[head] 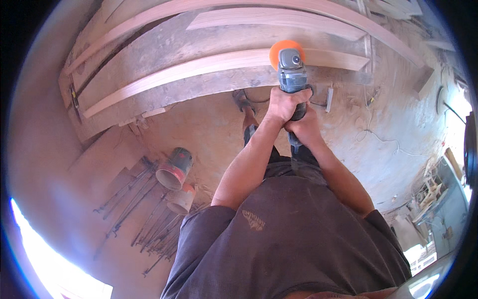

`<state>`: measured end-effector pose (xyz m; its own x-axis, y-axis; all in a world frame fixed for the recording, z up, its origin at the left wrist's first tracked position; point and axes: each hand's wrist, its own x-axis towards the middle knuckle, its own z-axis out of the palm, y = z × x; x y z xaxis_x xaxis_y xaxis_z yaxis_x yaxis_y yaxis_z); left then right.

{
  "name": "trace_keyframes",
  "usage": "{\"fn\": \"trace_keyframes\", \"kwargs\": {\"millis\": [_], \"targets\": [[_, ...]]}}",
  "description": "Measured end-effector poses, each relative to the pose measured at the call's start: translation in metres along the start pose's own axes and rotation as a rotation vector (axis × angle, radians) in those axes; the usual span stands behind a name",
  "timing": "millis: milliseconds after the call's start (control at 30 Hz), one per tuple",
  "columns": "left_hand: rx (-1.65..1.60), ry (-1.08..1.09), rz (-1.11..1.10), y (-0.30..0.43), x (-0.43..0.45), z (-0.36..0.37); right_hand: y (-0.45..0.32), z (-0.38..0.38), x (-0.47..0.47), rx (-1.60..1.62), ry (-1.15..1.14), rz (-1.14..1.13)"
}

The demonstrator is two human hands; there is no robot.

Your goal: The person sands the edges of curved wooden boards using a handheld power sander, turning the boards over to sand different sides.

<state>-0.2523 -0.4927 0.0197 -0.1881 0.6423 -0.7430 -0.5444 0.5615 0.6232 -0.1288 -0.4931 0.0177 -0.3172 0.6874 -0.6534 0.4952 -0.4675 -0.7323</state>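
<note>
An angle grinder or sander (pixel 293 78) with an orange disc (pixel 277 50) is held out in front of me in both hands. My left hand (pixel 283 102) wraps the body just behind the gear head. Farther back, my right hand (pixel 308 127) grips the rear handle. The disc lies over a long, narrow wooden board (pixel 209 62) near the front edge of the workbench (pixel 220 84). Whether it touches the wood or spins cannot be told from this view. Behind it on the bench rests a shorter board (pixel 276 19) with angled ends.
Another long wooden strip (pixel 157 18) runs along the back. Two buckets (pixel 174 170) and several bar clamps (pixel 130 202) are on the left. A pale cable (pixel 381 138) trails across the floor at right. Scrap wood (pixel 429 192) is piled by a grey-blue cabinet or machine (pixel 452 209).
</note>
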Motion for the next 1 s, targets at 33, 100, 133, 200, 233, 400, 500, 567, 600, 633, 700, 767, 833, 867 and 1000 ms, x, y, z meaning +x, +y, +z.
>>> {"fn": "trace_keyframes", "kwargs": {"millis": [33,100,133,200,233,400,500,567,600,633,700,767,833,867,1000], "targets": [[-0.04,0.001,-0.015,0.004,-0.003,-0.016,-0.004,0.015,0.0,0.041,-0.025,-0.062],[-0.043,0.038,-0.004,0.01,-0.01,-0.053,-0.014,0.05,-0.003,0.071,-0.051,-0.101],[-0.039,0.053,0.006,0.014,-0.013,-0.073,-0.021,0.066,-0.003,0.02,-0.09,-0.036],[-0.019,0.089,0.025,0.02,-0.021,-0.113,-0.034,0.103,-0.005,-0.014,-0.112,-0.037],[0.006,0.112,0.037,0.023,-0.023,-0.132,-0.04,0.121,-0.004,-0.016,-0.116,-0.05],[-0.086,0.217,0.076,0.031,-0.03,-0.228,-0.067,0.208,0.003,-0.195,-0.242,-0.005],[-0.203,0.288,0.111,0.035,-0.036,-0.286,-0.084,0.26,0.008,-0.218,-0.337,0.0],[-0.369,0.356,0.118,0.041,-0.043,-0.326,-0.101,0.299,0.012,-0.29,-0.405,-0.116],[-0.498,0.335,0.099,0.045,-0.048,-0.345,-0.11,0.314,0.015,-0.33,-0.49,-0.049],[-0.613,0.341,0.039,0.051,-0.053,-0.362,-0.119,0.331,0.016,-0.297,-0.556,-0.127],[-0.78,0.4,0.212,0.051,-0.076,-0.385,-0.131,0.353,0.009,-0.365,-0.652,-0.199],[-0.979,0.381,0.27,0.043,-0.11,-0.405,-0.135,0.354,0.008,-0.454,-0.776,-0.213],[-1.007,0.547,0.357,0.03,-0.146,-0.423,-0.129,0.338,0.008,-0.482,-0.715,-0.336],[-1.006,0.587,0.393,0.019,-0.166,-0.429,-0.124,0.321,0.013,-0.361,-0.67,-0.373],[-1.033,0.804,0.489,-0.036,-0.25,-0.435,-0.107,0.235,0.068,-0.913,0.026,-0.664]]}}
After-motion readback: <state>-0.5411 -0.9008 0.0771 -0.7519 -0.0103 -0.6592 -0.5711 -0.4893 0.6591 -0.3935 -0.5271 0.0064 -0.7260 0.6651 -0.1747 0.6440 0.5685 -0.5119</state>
